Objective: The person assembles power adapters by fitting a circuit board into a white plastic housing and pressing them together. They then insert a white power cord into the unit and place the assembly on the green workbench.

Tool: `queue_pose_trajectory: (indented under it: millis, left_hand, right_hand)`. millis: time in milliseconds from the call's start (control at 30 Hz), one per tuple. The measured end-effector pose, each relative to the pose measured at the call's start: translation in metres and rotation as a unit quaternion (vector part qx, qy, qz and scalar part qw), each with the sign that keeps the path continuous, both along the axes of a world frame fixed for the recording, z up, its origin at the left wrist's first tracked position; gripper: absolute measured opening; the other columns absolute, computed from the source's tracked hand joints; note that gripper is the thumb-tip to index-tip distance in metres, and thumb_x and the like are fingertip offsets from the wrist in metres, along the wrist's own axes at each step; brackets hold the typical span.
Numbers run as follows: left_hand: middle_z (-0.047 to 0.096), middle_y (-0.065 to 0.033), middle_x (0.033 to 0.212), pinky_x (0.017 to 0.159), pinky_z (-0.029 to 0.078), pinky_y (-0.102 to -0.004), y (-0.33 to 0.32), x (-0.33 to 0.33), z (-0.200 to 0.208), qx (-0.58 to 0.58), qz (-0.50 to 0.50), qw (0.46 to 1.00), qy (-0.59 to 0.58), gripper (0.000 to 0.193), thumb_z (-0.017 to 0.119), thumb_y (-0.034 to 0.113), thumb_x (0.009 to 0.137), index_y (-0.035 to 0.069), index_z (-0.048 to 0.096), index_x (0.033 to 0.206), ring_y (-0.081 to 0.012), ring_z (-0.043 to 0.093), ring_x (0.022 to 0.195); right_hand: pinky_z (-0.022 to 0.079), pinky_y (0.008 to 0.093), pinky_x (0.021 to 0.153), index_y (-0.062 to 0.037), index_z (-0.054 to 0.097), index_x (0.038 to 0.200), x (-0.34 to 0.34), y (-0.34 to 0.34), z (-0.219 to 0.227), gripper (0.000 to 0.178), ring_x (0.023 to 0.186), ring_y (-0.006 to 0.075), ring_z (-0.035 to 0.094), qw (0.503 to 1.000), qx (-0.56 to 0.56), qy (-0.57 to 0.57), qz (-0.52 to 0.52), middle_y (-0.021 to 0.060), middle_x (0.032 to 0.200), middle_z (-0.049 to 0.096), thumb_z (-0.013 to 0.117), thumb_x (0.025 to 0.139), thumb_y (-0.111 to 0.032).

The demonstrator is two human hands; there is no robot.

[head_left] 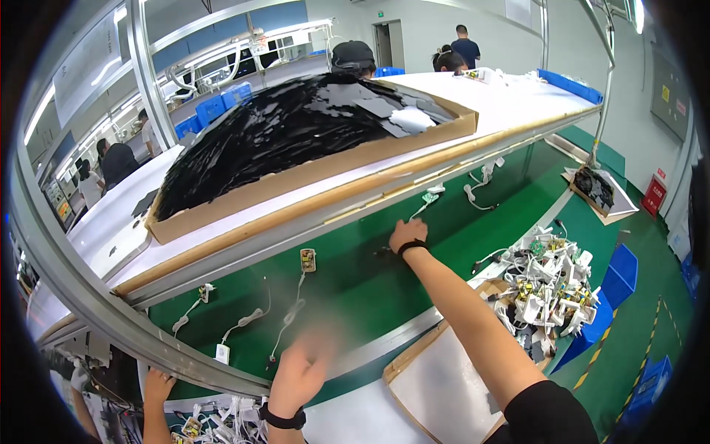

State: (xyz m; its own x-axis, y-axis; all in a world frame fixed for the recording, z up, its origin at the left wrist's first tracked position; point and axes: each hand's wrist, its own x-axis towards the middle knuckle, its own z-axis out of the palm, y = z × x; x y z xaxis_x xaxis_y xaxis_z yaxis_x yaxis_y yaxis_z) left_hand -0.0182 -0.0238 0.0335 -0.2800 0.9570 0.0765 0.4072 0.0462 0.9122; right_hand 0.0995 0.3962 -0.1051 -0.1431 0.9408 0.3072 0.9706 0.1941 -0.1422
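My right hand [408,235] is over the green conveyor belt [355,285], its fingers curled around a white charger cable [417,213]. The far end of this cable leads to a small green circuit board [429,198], and a dark plug shows just left of the hand. My left hand [302,374] is at the belt's near edge, its fingers smeared by motion. Near it lies another white cable [294,309] running from an uncased charger board [308,260]. Further left on the belt are a white charger [222,353] with its cable and another small board [205,291].
Above the belt, a white shelf bears a cardboard tray [318,163] heaped with black strips. Right of my arm is a pile of white chargers [547,288] beside blue bins [620,274]. A metal post [81,274] curves past at left, near another person's hand [158,386].
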Motion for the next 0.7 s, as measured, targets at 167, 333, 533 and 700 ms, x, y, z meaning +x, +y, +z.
queue_pose_trajectory:
  millis: [167, 333, 533, 700]
  left_hand:
    - [0.071, -0.0133, 0.116, 0.092, 0.053, -0.0318, -0.006, -0.004, 0.002, -0.013, -0.012, 1.0, -0.007, 0.043, 0.069, 0.018, 0.1, -0.002, 0.055, 0.135, -0.0185, 0.068, 0.106]
    - [0.067, -0.0179, 0.126, 0.103, 0.048, -0.0419, -0.002, 0.003, -0.004, 0.04, 0.079, 0.979, 0.183, 0.057, 0.076, 0.02, 0.093, -0.001, 0.05, 0.14, -0.0289, 0.061, 0.123]
    - [0.063, -0.0198, 0.131, 0.112, 0.039, -0.0488, 0.013, 0.014, -0.011, 0.181, 0.323, 0.846, 0.383, 0.062, 0.081, 0.019, 0.087, 0.0, 0.05, 0.138, -0.0377, 0.052, 0.132]
    - [0.066, -0.0196, 0.122, 0.101, 0.047, -0.046, 0.019, -0.01, -0.046, 0.133, 0.33, 0.877, 0.322, 0.057, 0.082, 0.019, 0.085, -0.002, 0.054, 0.129, -0.0399, 0.06, 0.117]
  right_hand:
    - [0.056, 0.0479, 0.083, -0.0111, 0.071, 0.109, 0.025, 0.016, 0.022, 0.025, 0.103, 0.033, 0.07, 0.983, -0.091, 0.126, 0.099, 0.018, 0.106, 0.072, 0.065, 0.087, -0.02]
    - [0.059, 0.038, 0.081, -0.0098, 0.077, 0.088, -0.002, -0.014, 0.097, 0.013, 0.084, 0.0265, 0.074, 0.89, -0.027, 0.272, 0.366, 0.0099, 0.087, 0.076, 0.069, 0.087, -0.02]
    - [0.056, 0.0322, 0.079, -0.0024, 0.072, 0.095, 0.026, -0.167, 0.231, 0.014, 0.082, 0.0165, 0.069, 0.713, -0.341, 0.372, 0.487, 0.0073, 0.088, 0.073, 0.067, 0.085, -0.011]
    - [0.054, 0.031, 0.075, -0.0026, 0.071, 0.095, 0.061, -0.224, 0.265, 0.013, 0.079, 0.0136, 0.066, 0.634, -0.258, 0.36, 0.634, 0.0048, 0.089, 0.072, 0.064, 0.084, -0.005]
